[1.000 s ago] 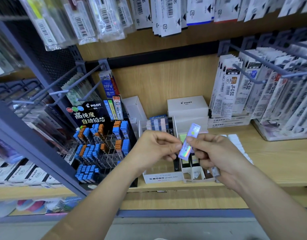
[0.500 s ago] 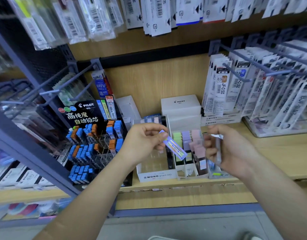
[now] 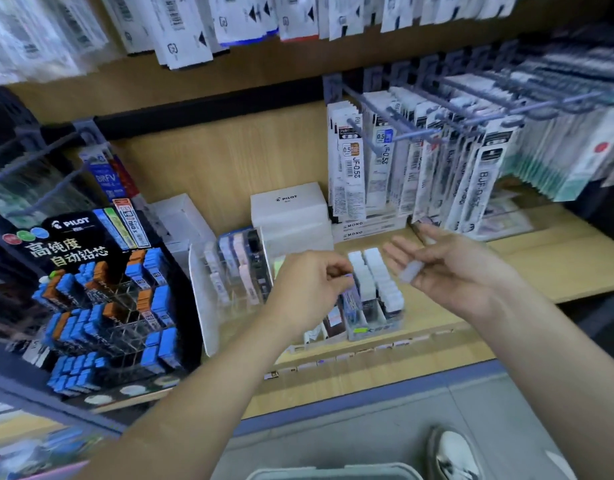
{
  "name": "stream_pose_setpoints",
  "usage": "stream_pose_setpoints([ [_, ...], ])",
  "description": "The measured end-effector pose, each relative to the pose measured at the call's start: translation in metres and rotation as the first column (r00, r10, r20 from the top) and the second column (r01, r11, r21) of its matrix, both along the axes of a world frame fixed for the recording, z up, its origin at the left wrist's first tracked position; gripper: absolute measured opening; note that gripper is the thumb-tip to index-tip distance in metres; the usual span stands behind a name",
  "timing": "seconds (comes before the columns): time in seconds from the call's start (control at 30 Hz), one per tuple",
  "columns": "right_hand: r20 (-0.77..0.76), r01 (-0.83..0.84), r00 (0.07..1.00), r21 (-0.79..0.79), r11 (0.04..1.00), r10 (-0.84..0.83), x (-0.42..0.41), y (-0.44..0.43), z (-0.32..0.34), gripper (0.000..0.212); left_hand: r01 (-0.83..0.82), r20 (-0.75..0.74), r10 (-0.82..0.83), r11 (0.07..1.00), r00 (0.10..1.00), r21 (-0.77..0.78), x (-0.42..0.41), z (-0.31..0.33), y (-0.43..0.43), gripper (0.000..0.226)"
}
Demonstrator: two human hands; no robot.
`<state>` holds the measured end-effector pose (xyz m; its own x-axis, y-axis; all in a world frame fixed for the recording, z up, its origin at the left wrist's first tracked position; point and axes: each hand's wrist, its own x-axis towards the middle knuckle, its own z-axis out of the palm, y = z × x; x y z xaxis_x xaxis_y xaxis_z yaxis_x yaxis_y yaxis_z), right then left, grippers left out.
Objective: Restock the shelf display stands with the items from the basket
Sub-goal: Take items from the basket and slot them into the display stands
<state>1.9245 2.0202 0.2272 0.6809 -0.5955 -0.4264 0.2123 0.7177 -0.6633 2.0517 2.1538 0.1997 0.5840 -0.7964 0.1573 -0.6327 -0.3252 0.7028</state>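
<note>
Slotting step: left hand [image 3: 309,289] pinches purple lead case [image 3: 350,296] at a slot in display stand [image 3: 371,329]. Right hand [image 3: 465,271], 3 o'clock of it, fingers near straight, carries pale case [image 3: 411,271]. Next probably: seat, release. Wooden shelf [image 3: 541,258]; basket [image 3: 333,474] rim at 6 o'clock, grey floor [image 3: 368,427].

The left hand [image 3: 309,289] hides the upper end of the small case [image 3: 351,301] it pinches, and also the middle of the white display stand [image 3: 203,306]. The pale case [image 3: 410,272] in the right hand [image 3: 461,271] is smeared, so its print and the grip cannot be made out. The bottom edge cuts off the basket [image 3: 333,474] and a shoe [image 3: 454,455]. The hanging packets [image 3: 181,32] blur. The labels [image 3: 378,348] along the front edge of the shelf [image 3: 506,289] are unreadable.
</note>
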Motion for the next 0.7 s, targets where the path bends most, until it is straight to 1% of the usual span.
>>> stream_pose_setpoints([
  [0.1,-0.011,-0.044,0.999,-0.023,0.999,0.044,-0.006,0.000,-0.001,0.055,-0.001,0.174,-0.016,0.996,0.985,0.094,-0.002,-0.013,-0.004,0.014],
  [0.17,0.010,-0.030,1.000,-0.024,0.999,0.030,-0.008,-0.001,-0.002,0.055,0.013,0.262,-0.044,0.993,0.964,0.117,-0.003,-0.020,-0.006,0.013],
  [0.3,0.059,0.002,0.998,0.005,1.000,-0.002,-0.013,-0.004,0.000,0.054,0.043,0.478,-0.104,0.990,0.872,0.137,0.000,-0.042,-0.010,0.012],
  [0.4,0.060,0.008,0.998,0.026,1.000,-0.009,-0.017,-0.002,0.001,0.041,0.042,0.578,-0.134,0.984,0.805,0.170,0.001,-0.050,-0.013,0.002],
  [0.47,0.013,-0.013,1.000,0.014,1.000,0.013,-0.019,0.001,0.002,0.026,0.054,0.625,-0.143,0.986,0.768,0.159,0.004,-0.052,-0.016,0.010],
  [0.53,-0.092,-0.114,0.990,-0.074,0.991,0.107,-0.021,0.006,0.004,0.014,0.063,0.685,-0.164,0.983,0.710,0.170,0.004,-0.052,-0.017,0.017],
  [0.57,-0.152,-0.177,0.976,-0.129,0.976,0.157,-0.021,0.007,0.005,0.012,0.067,0.707,-0.167,0.984,0.687,0.167,0.005,-0.053,-0.017,0.018],
  [0.63,-0.238,-0.246,0.952,-0.222,0.943,0.193,-0.020,0.008,0.003,0.012,0.079,0.704,-0.168,0.984,0.690,0.158,0.003,-0.052,-0.016,0.013],
  [0.67,-0.257,-0.257,0.947,-0.252,0.933,0.192,-0.019,0.008,0.002,0.013,0.077,0.668,-0.142,0.989,0.731,0.126,0.000,-0.047,-0.014,0.006],
  [0.7,-0.261,-0.258,0.947,-0.271,0.927,0.187,-0.018,0.007,0.001,0.012,0.062,0.560,-0.095,0.995,0.823,0.078,-0.005,-0.038,-0.012,0.003],
])
